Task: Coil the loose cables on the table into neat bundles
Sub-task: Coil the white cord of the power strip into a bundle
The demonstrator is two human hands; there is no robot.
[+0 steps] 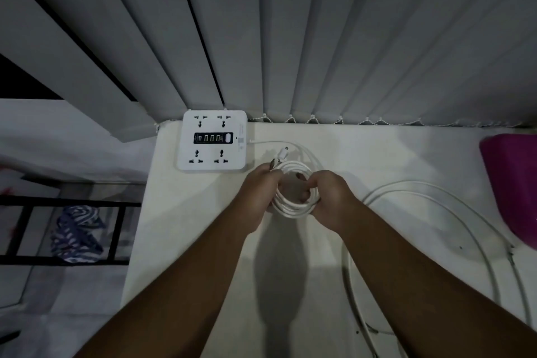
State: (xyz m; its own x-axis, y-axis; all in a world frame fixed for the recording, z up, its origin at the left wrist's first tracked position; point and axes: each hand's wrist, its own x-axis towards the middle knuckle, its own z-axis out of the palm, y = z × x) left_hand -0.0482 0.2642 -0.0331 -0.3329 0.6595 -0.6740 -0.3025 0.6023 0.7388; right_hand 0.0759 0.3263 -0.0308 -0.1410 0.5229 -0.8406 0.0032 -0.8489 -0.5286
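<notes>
I have both hands over the bench [189, 227], just in front of the strip [213, 141]. The left hand [258, 186] and right hand [328, 197] each have a closed grip on opposite sides of the coil [293, 206], a small ring of several turns of thin white cable held just above the surface. 1 connector [284, 151] pokes out past the top of the ring, free; a 2nd end seems pinched at the left fingertips. A thin lead leaves the strip's side toward the coil, and I cannot tell if it is the same cable. I judge this cable light, soft and springy: the turns would fan open if either grip slackened, so I would hold across all turns at once, not on 1 strand, and leave the connectors alone. The loose cable [436, 195] lies in wide loops on the bench to the right, looks thicker and likely stiffer, and is not yet coiled.
</notes>
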